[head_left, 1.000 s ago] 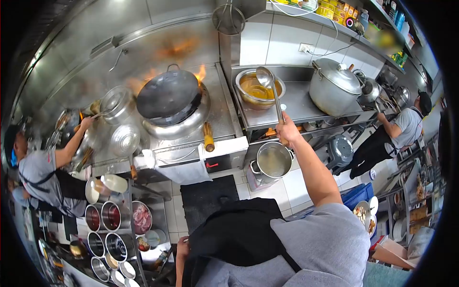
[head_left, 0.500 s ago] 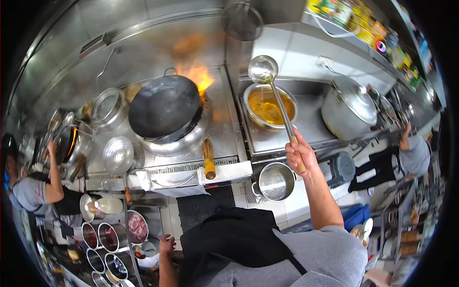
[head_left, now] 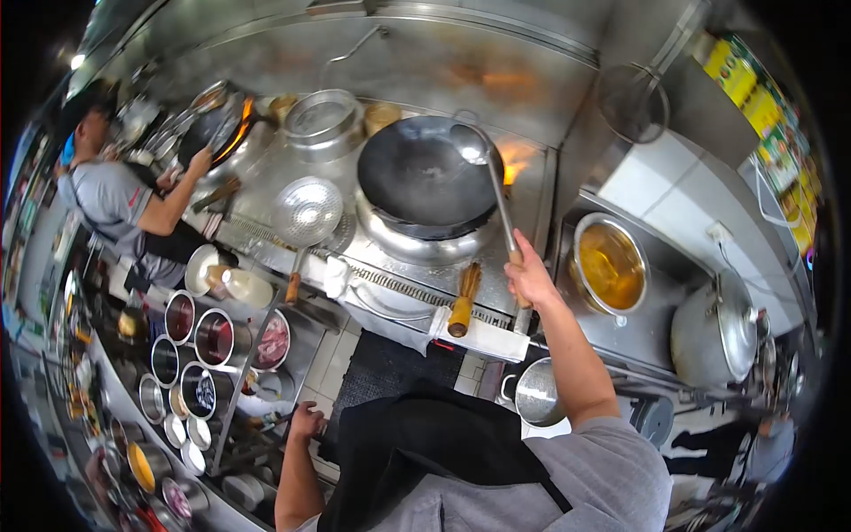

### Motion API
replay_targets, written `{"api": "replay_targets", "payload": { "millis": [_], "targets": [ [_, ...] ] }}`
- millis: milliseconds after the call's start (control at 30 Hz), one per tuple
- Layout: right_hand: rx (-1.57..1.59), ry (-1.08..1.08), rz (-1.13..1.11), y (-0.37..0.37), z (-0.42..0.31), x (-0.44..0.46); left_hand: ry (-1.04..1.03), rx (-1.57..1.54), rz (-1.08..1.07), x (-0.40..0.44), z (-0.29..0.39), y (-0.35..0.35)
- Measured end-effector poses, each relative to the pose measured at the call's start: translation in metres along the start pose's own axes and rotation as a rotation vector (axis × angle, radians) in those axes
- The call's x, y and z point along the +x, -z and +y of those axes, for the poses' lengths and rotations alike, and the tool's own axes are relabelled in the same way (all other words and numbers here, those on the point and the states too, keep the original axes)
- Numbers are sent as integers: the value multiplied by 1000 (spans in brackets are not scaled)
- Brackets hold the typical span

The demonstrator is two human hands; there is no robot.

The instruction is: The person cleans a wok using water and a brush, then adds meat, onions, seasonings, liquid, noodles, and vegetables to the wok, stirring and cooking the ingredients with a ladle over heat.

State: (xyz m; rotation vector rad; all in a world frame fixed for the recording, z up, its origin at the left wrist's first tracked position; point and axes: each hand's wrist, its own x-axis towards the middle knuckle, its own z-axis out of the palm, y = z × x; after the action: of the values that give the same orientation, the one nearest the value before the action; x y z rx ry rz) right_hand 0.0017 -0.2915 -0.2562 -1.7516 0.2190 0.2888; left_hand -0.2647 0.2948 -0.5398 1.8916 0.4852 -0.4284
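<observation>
My right hand (head_left: 530, 273) is wrapped around the wooden grip of a long ladle (head_left: 499, 191). The ladle's metal bowl is over the right side of a black wok (head_left: 409, 177), and whether it touches the wok I cannot tell. The wok sits tilted on a steel burner ring, and orange flame (head_left: 511, 161) shows past its right edge. A steel bowl of yellow oil (head_left: 612, 266) stands to the right of my hand. My left hand (head_left: 308, 420) hangs low by the counter, fingers loosely bent and apart, holding nothing.
A perforated skimmer (head_left: 309, 213) and a bamboo brush (head_left: 464, 301) lie along the stove front. Several ingredient pots (head_left: 214, 337) stand at lower left. A co-worker (head_left: 133, 199) handles another wok at left. A lidded pot (head_left: 718, 328) is at right; a strainer (head_left: 634, 102) hangs above.
The ladle has moved left from above the oil bowl to over the wok. The view has turned left, showing more of the co-worker. My left hand still hangs low.
</observation>
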Motion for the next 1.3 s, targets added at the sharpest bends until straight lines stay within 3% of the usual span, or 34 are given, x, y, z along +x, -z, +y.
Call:
{"api": "replay_targets", "payload": {
  "millis": [33, 67, 100, 200, 267, 333, 367, 400, 433, 500, 533, 567, 633, 667, 700, 867, 933, 1000, 1033, 1067, 1133, 1200, 1267, 1300],
  "targets": [
    [-217, 103, 62, 4, 21, 11, 13, -50, 55, -6, -30, 5],
    [-416, 183, 108, 8, 33, 10, 283, -256, 198, -35, -10, 9],
    [-616, 255, 171, 12, 44, 8, 376, -280, 239, -58, -9, 16],
    [-882, 26, 96, 15, 26, -28, 598, -354, 409, -132, -34, 19],
    [-996, 330, 137, 23, 63, -16, 590, -214, 498, -175, -106, 5],
    [-997, 763, 211, 22, 105, 7, 484, -125, 429, -231, -187, -22],
    [-646, 416, 74, 8, 99, 8, 486, -114, 410, -261, -210, -41],
    [-339, 30, -61, -11, 77, 3, 573, -303, 409, -280, -227, -50],
    [-168, 20, -132, -40, 55, -7, 665, -486, 423, -297, -241, -59],
    [227, 12, -345, -84, 38, -22, 655, -750, 557, -321, -249, -71],
    [452, 18, -494, -102, 33, -29, 608, -698, 679, -329, -220, -70],
    [509, -34, -614, -130, 18, -43, 561, -296, 802, -333, -176, -63],
    [388, -89, -875, -193, -10, -70, 614, -608, 955, -334, -91, -18],
    [260, -148, -923, -228, -24, -84, 492, -439, 1044, -329, -119, -7],
    [206, -195, -1037, -260, -28, -92, 397, -600, 1094, -328, -101, 16],
    [42, -255, -1634, -428, -53, -171, 139, -657, 1404, -323, -87, 142],
    [-182, -136, -1703, -496, -47, -203, 115, -737, 1415, -329, -104, 190],
    [-420, 114, -1737, -562, -62, -251, 61, -955, 1513, -337, -98, 230],
    [-582, 305, -1729, -593, -64, -267, 69, -1006, 1573, -337, -101, 248],
    [-701, 722, -1665, -626, -55, -278, 80, -1058, 1631, -337, -104, 265],
    [-814, 1160, -1522, -677, -35, -295, 117, -1146, 1659, -332, -133, 293],
    [-959, 1161, -1518, -699, -16, -305, 111, -1253, 1658, -321, -156, 315],
    [-1099, 1157, -1499, -701, -7, -313, 90, -1326, 1681, -325, -138, 326],
    [-1099, 972, -1559, -693, -10, -315, 174, -1356, 1813, -311, -153, 334]
  ]
}}
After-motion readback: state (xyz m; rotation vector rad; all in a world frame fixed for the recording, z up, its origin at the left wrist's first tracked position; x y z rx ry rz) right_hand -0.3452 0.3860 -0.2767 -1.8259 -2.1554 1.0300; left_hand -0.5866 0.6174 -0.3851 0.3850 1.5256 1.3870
